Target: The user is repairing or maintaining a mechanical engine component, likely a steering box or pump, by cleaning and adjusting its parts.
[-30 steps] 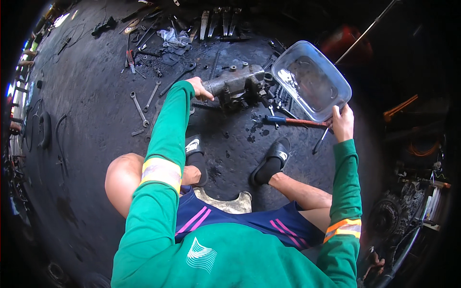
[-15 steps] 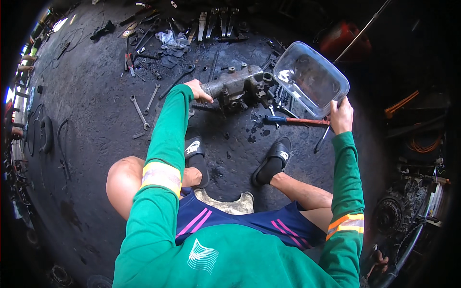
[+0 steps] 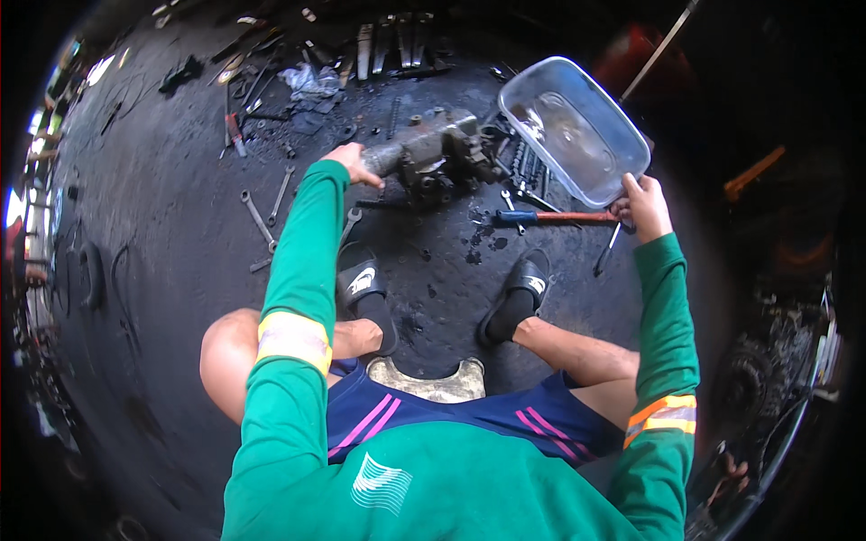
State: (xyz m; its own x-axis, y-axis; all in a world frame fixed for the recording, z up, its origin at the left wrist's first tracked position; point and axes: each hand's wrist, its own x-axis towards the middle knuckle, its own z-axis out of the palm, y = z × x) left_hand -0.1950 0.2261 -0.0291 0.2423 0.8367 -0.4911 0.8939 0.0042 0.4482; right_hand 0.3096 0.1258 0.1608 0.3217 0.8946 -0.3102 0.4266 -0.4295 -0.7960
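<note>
My left hand [image 3: 355, 165] is closed around the narrow cylindrical end of a greasy cast-metal housing [image 3: 428, 155]. This grey part has a wider body with knobs and fittings, and its far right end is dark and blurred. My right hand [image 3: 643, 207] pinches the near right corner of a clear plastic tub [image 3: 613, 108], thumb by the rim. The tub is tilted so that its inside shows, with a brownish tint at the bottom. Just below it, a hammer-like tool with a blue-and-red handle [image 3: 555, 216] lies on the floor.
Combination spanners [image 3: 257, 216] lie left of the housing, with a crumpled rag [image 3: 311, 83] farther off. Several metal tools [image 3: 383, 45] stand at the back. A red container [image 3: 636, 63] is behind the tub. I sit on a low worn seat [image 3: 424, 383], my sandalled feet on the dark floor.
The tub has shifted slightly away and to the left, and more of its inside shows. The housing has turned a little in my left hand. Both hands keep their hold.
</note>
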